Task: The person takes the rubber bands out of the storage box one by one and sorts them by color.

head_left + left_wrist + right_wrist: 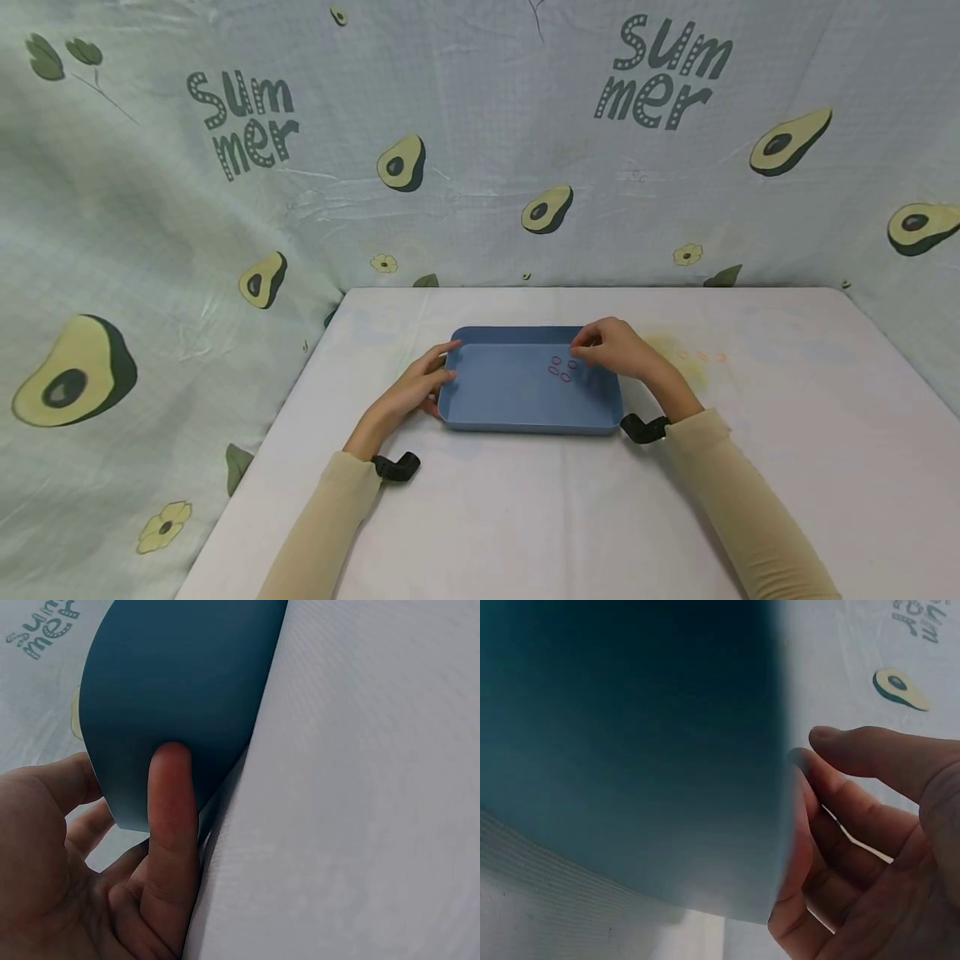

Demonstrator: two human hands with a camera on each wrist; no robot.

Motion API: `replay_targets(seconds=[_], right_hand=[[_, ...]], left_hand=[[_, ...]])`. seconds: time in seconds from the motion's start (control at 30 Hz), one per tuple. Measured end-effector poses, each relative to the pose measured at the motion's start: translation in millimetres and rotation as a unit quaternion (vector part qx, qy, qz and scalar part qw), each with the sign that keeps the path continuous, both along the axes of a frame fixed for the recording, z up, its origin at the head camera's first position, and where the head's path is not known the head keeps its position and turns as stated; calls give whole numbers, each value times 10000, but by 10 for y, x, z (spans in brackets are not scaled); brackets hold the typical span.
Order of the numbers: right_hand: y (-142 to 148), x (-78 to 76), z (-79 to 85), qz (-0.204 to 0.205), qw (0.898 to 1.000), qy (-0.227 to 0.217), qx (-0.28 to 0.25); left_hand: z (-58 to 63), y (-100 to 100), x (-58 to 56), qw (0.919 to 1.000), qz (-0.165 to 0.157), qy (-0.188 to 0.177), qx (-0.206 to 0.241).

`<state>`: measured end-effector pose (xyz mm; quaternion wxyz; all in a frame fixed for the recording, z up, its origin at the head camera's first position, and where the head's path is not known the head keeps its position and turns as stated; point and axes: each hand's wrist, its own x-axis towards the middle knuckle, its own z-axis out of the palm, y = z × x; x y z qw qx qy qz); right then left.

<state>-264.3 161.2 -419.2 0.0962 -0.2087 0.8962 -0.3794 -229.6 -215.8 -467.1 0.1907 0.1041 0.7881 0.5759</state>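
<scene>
Left hand (412, 387) spread against tray (495, 396) toward desk's (495, 517) far edge; right hand (617, 347) half-curled by red rings (555, 366), hold unclear

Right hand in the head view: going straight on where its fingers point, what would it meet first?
Probably the small red oval rings in the rectangular blue tray, though how high the right hand is above the tray's floor is unclear.

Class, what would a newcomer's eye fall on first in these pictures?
The shallow blue rectangular tray sits near the head view's centre, held at its left end by the bare left hand. Inside, small thin red loops lie beside the bare right hand. Pale avocado-printed fabric hangs behind.
</scene>
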Motion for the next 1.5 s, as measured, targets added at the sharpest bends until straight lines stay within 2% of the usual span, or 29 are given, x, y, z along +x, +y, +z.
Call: replay_targets(seconds=[0.33,0.63,0.9,1.1,1.5], right_hand=[[-33,-49,-95,467,9982,223,295],[-111,1,-115,511,9910,356,1186],[-154,-3,-181,459,9807,662,1783],[-170,-2,-193,380,9776,850,1886],[-174,29,-199,300,9781,966,1819]], left_hand=[[14,14,-9,9999,67,29,-73],[-5,20,-23,10000,52,-17,-44],[3,15,-22,10000,42,19,-67],[-2,2,-29,10000,15,33,-26],[11,19,-14,9999,52,45,-97]])
